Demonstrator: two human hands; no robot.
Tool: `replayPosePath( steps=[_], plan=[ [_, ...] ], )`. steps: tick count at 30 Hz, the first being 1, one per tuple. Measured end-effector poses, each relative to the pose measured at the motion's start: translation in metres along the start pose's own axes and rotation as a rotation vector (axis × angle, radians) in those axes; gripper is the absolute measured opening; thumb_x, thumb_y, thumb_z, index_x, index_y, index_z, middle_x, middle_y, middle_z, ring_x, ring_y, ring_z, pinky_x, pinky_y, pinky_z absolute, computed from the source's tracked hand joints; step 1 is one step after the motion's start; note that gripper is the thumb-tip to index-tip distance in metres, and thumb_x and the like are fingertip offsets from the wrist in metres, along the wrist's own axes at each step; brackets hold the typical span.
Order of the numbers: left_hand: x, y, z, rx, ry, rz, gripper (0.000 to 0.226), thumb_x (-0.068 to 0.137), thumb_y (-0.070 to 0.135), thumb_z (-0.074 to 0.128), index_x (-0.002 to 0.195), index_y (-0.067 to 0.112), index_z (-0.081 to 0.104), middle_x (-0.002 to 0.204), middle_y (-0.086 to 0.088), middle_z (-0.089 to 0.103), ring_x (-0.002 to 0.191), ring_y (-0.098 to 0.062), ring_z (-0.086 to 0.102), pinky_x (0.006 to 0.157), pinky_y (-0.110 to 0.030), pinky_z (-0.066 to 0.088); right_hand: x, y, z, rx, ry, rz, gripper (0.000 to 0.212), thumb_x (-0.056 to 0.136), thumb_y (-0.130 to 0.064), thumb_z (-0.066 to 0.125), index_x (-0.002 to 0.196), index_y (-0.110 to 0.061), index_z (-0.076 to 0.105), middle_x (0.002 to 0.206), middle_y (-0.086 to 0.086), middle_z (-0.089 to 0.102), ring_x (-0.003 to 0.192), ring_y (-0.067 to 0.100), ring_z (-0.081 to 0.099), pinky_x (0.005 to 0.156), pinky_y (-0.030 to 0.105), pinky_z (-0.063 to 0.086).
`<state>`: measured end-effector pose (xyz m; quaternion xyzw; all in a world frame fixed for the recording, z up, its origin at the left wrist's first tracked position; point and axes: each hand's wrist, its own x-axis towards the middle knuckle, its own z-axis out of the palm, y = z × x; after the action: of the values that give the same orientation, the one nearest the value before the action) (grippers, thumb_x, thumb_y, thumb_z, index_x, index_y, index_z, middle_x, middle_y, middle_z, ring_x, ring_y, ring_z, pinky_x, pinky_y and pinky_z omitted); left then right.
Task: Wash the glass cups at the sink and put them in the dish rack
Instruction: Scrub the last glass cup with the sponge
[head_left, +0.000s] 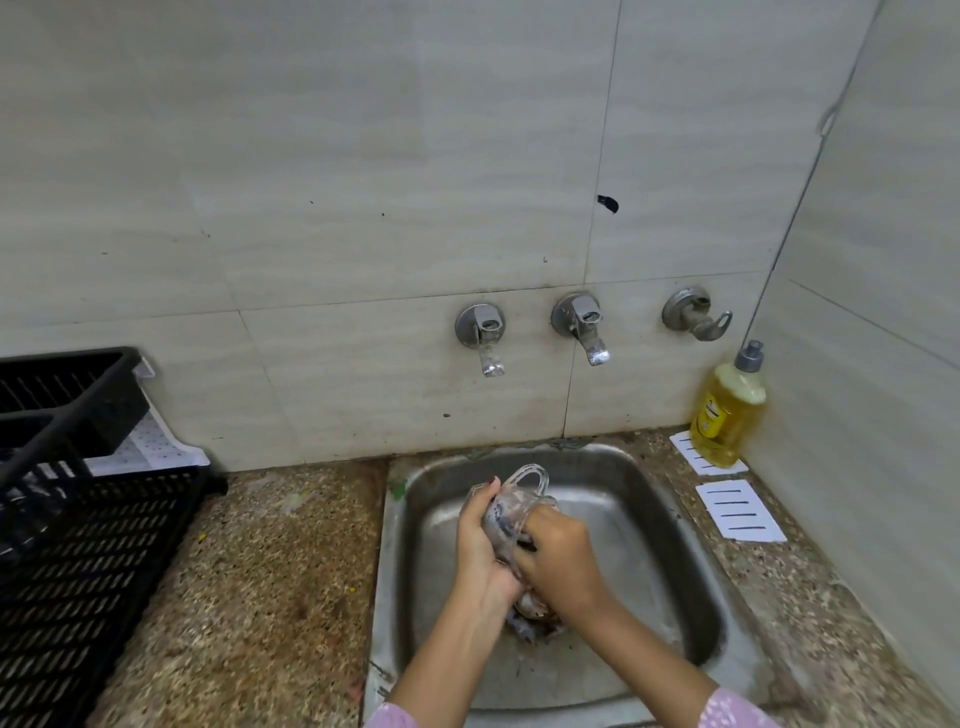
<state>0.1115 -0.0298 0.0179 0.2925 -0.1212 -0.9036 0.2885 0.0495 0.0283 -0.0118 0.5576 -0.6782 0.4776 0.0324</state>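
Head view, over a steel sink (410, 571) set into a speckled stone table (270, 571). Left hand (480, 551) curled tight around a clear glass cup (511, 512), thumb up along the near side, cup held tilted above the sink bowl with its handle (530, 478) pointing up and away toward the wall. Right hand (558, 558) pressed against the cup from the right side, fingers (530, 558) bent and closed at the cup's mouth; whether anything such as a scrubber sits in that grip cannot be told, since the fingers hide it. Both grips touching each other at the cup. Directly beneath the hands, something dark and wet around the sink drain (535, 618), too blurred to name. Beyond the hands on the tiled wall, three metal taps: left tap (483, 332), middle tap (584, 325), right tap (696, 314). Far right of the grips, in the corner, a bottle of yellow dish soap (727, 410) upright on a white slotted card (706, 457), a second white card (740, 512) lying nearer. Well apart to the left of the hands, a black plastic dish rack (93, 545) on the table, with a white tray (156, 441) behind it. Pink patterned sleeves (732, 706) at the bottom edge.
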Motion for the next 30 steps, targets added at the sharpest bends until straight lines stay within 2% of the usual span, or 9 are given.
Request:
replayPosePath(
  steps=[6, 9, 11, 14, 18, 22, 25, 28, 30],
  plan=[
    [0.006, -0.01, -0.016, -0.02, 0.113, 0.18, 0.008, 0.079, 0.006, 0.057, 0.079, 0.004, 0.065, 0.068, -0.014, 0.064, 0.061, -0.026, 0.063, 0.059, -0.035, 0.057, 0.004, -0.02, 0.023, 1.074, 0.334, 1.106, 0.014, 0.079, 0.013, 0.055, 0.081, 0.007, 0.068, 0.082, 0.024, 0.069, 0.079, 0.036, 0.066, 0.075, 0.042, 0.054],
    [0.002, -0.009, -0.021, 0.025, 0.1, 0.134, 0.024, 0.078, 0.01, 0.054, 0.06, 0.003, 0.069, 0.065, -0.016, 0.065, 0.057, -0.028, 0.064, 0.062, -0.037, 0.056, 0.006, -0.019, 0.022, 1.398, 0.271, 1.262, 0.021, 0.084, 0.009, 0.045, 0.094, 0.013, 0.063, 0.096, 0.032, 0.065, 0.091, 0.043, 0.064, 0.082, 0.046, 0.053],
    [-0.001, -0.003, -0.02, 0.027, 0.119, 0.092, 0.032, 0.081, 0.017, 0.051, 0.059, 0.0, 0.067, 0.06, -0.016, 0.064, 0.052, -0.027, 0.063, 0.057, -0.03, 0.053, 0.0, -0.014, 0.022, 1.113, 0.162, 1.09, 0.02, 0.082, 0.008, 0.047, 0.089, 0.009, 0.066, 0.088, 0.028, 0.068, 0.083, 0.04, 0.066, 0.075, 0.039, 0.055],
    [0.004, 0.0, -0.012, -0.014, 0.143, 0.086, 0.035, 0.083, 0.021, 0.048, 0.055, 0.005, 0.06, 0.051, -0.009, 0.056, 0.041, -0.019, 0.055, 0.043, -0.021, 0.046, -0.007, 0.001, 0.013, 0.196, 0.0, 0.16, 0.016, 0.072, -0.001, 0.055, 0.08, 0.0, 0.068, 0.081, 0.016, 0.071, 0.081, 0.03, 0.066, 0.073, 0.028, 0.051],
    [0.014, -0.013, -0.013, -0.035, 0.251, 0.183, 0.027, 0.05, 0.022, 0.069, 0.066, 0.015, 0.048, 0.061, 0.0, 0.045, 0.041, -0.014, 0.049, 0.037, -0.017, 0.04, -0.005, 0.026, 0.002, 0.047, -0.124, -0.358, 0.023, 0.086, -0.018, 0.059, 0.105, -0.008, 0.066, 0.104, 0.006, 0.069, 0.104, 0.009, 0.058, 0.097, 0.012, 0.04],
    [0.01, -0.015, -0.002, -0.036, 0.207, 0.212, 0.017, 0.082, 0.012, 0.05, 0.065, 0.011, 0.05, 0.057, -0.005, 0.046, 0.041, -0.015, 0.051, 0.04, -0.02, 0.043, 0.002, -0.01, 0.002, 0.564, 0.042, 0.42, 0.003, 0.072, -0.007, 0.072, 0.072, -0.008, 0.07, 0.066, -0.002, 0.069, 0.065, 0.001, 0.063, 0.059, 0.02, 0.048],
    [0.002, -0.012, 0.0, -0.048, 0.14, 0.234, 0.037, 0.084, 0.003, 0.047, 0.051, 0.012, 0.061, 0.051, -0.003, 0.056, 0.046, -0.015, 0.057, 0.051, -0.024, 0.049, 0.018, -0.019, 0.003, 1.284, 0.133, 1.121, 0.009, 0.079, 0.008, 0.058, 0.084, 0.006, 0.066, 0.077, 0.018, 0.068, 0.065, 0.022, 0.067, 0.055, 0.029, 0.054],
    [-0.007, -0.002, -0.008, 0.048, 0.097, 0.166, 0.004, 0.065, 0.01, 0.061, 0.067, 0.007, 0.06, 0.06, -0.009, 0.059, 0.054, -0.023, 0.059, 0.053, -0.029, 0.054, 0.023, -0.021, -0.013, 1.479, -0.155, 1.303, 0.014, 0.074, 0.004, 0.057, 0.087, 0.009, 0.062, 0.079, 0.023, 0.066, 0.064, 0.028, 0.068, 0.053, 0.03, 0.057],
    [-0.005, 0.009, -0.017, 0.137, 0.1, 0.092, 0.018, 0.063, 0.017, 0.064, 0.075, 0.004, 0.06, 0.068, -0.014, 0.059, 0.06, -0.029, 0.059, 0.058, -0.034, 0.053, 0.017, -0.015, -0.022, 1.335, -0.269, 1.301, 0.021, 0.075, 0.003, 0.059, 0.093, 0.012, 0.061, 0.085, 0.026, 0.068, 0.069, 0.03, 0.069, 0.053, 0.03, 0.057]
  ],
)
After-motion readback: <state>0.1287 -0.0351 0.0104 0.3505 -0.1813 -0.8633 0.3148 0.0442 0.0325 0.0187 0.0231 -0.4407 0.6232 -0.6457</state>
